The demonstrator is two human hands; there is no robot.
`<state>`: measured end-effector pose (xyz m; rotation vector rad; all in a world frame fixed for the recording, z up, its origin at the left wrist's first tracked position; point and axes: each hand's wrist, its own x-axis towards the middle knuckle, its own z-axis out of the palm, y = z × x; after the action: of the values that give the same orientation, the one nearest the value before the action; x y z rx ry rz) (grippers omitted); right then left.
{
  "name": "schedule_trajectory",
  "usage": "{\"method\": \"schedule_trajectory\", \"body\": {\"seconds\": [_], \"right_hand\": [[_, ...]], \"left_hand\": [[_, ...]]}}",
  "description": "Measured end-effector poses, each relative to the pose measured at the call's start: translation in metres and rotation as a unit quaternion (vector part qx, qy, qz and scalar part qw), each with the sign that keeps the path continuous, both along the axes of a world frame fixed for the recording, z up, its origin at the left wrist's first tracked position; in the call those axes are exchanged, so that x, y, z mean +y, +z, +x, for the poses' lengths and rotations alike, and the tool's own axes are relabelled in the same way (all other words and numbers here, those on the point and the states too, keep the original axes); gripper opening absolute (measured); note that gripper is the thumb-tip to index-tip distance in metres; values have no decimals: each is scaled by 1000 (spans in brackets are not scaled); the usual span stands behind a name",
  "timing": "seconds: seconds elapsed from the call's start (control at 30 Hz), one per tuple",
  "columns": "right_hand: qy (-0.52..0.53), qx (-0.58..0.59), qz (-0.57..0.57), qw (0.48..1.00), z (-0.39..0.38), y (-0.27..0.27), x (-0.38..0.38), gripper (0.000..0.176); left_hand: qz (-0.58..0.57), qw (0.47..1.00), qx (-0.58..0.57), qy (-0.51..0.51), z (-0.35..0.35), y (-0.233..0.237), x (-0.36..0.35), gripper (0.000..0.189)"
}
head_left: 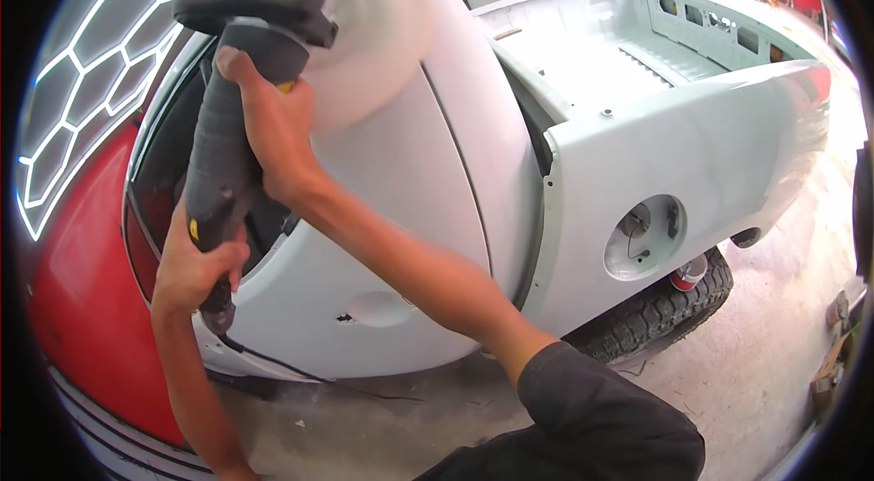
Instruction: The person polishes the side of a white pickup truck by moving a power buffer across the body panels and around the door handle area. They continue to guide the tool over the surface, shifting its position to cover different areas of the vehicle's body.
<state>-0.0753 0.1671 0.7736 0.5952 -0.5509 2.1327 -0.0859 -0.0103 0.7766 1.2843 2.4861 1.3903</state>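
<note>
A black corded polisher (218,140) is held tilted up against a pale grey pickup cab (455,99). My right hand (273,117) is wrapped around its body just below the head and black loop handle (246,3). Lower down, my left hand (196,263) grips the rear handle, where the power cord (273,361) comes out. The white polishing pad (387,35) is smeared by motion and lies over the upper cab panel behind the window. Below my right forearm is the door (401,244), with an opening at its handle recess (373,310).
The truck bed (692,90) extends to the right, with a round fuel-filler opening (645,237) in its side. A tire (669,317) sits beneath it. A red car body panel (100,281) stands at left, near hexagon lights (100,44). Boxes (833,363) lie at the right edge.
</note>
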Motion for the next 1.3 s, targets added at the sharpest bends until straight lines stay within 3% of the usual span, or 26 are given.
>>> {"method": "schedule_trajectory", "body": {"seconds": [0.17, 0.3, 0.37, 0.47, 0.53, 0.6, 0.77, 0.93, 0.97, 1.03, 1.2, 1.3], "right_hand": [[26, 9, 46, 999, -15, 31, 14, 28], [-14, -47, 32, 998, -17, 12, 5, 34], [-24, -61, 14, 998, -15, -12, -6, 38], [-5, -48, 57, 997, -10, -53, -17, 44], [-18, -51, 38, 998, 1, -75, -30, 40], [-30, -62, 33, 997, 7, -99, -43, 37], [-40, -145, 109, 983, 14, -176, -65, 33], [-22, -165, 159, 973, 20, -219, -75, 32], [-47, -157, 146, 976, 18, -219, -77, 31], [-44, -148, 135, 979, 14, -201, -74, 31], [-56, -84, 70, 992, -13, -134, -65, 30], [-68, -66, 84, 992, -20, -107, -62, 40]], "left_hand": [[31, 999, 0, -45, -23, 16, 12, 62], [24, 998, -2, -57, -32, -4, 2, 64], [25, 999, 4, -43, -27, -27, -7, 68], [5, 999, -8, -53, -30, -66, -23, 91], [-6, 999, -10, -38, -24, -90, -36, 99], [-37, 998, -42, -20, -16, -107, -46, 100], [-35, 993, 87, -76, -17, -168, -70, 101], [-35, 991, 60, -116, -12, -191, -78, 105], [-41, 986, 94, -128, -15, -190, -77, 105], [-29, 995, 1, -100, -16, -180, -77, 102], [-2, 998, -47, -45, -33, -143, -64, 97], [-19, 995, -97, -10, -34, -122, -60, 94]]}}
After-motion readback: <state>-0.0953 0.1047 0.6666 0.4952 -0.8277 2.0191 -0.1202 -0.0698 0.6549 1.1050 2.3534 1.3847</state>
